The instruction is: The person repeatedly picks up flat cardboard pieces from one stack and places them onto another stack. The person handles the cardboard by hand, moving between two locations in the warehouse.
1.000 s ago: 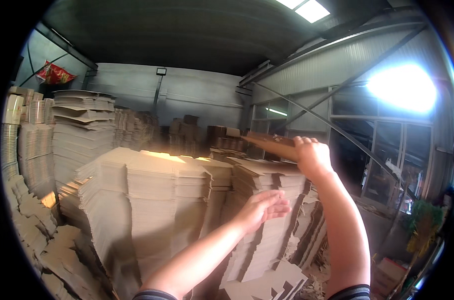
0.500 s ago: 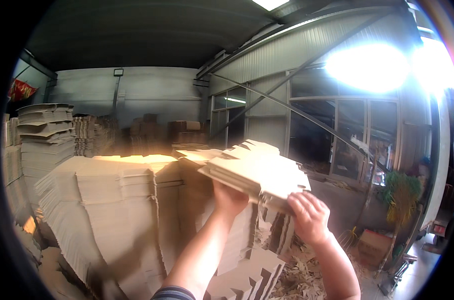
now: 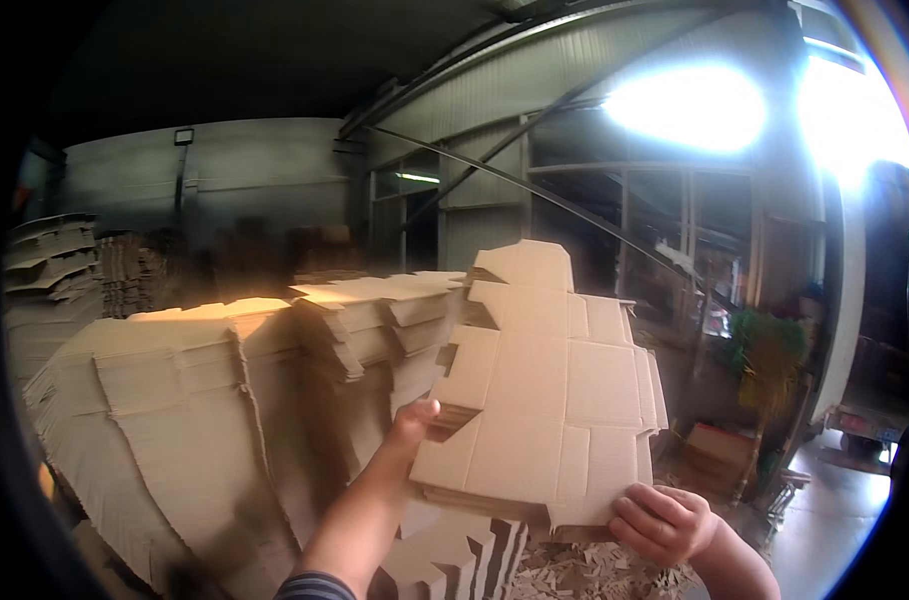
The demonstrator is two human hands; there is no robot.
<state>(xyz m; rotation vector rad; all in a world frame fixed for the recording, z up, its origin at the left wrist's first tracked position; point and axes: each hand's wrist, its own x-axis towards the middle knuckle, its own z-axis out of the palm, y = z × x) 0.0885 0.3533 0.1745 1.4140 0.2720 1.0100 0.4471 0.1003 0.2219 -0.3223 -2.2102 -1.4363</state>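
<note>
Cardboard everywhere in the head view: both hands are up in front of the person, carrying a bundle of flat die-cut box blanks (image 3: 544, 400) lifted clear of the big heaps. The left hand (image 3: 414, 420) grips the bundle's left edge, thumb on top and fingers hidden beneath, so it is closed on the cardboard. The right hand (image 3: 662, 522) cups the lower right corner from below, fingers curled round the edge. The bundle is tilted, its broad tan face turned up toward the camera, creases and notched flaps showing

As I judge it, the step in hand is carrying a picked-off bundle away from the stacks; the next move would call for keeping both grips firm so the loose sheets do not fan out or slide, and a level place to set them

Left of the hands stands a tall stack of blanks (image 3: 184, 400), with a second stack (image 3: 374, 310) behind it, sunlit on top. More piles (image 3: 49, 260) line the far left wall. Offcut scraps (image 3: 584, 575) litter the floor below. A reddish-brown carton (image 3: 719, 445) sits low at right, near a green plant (image 3: 764, 350); any labels are too blurred to make out
</note>
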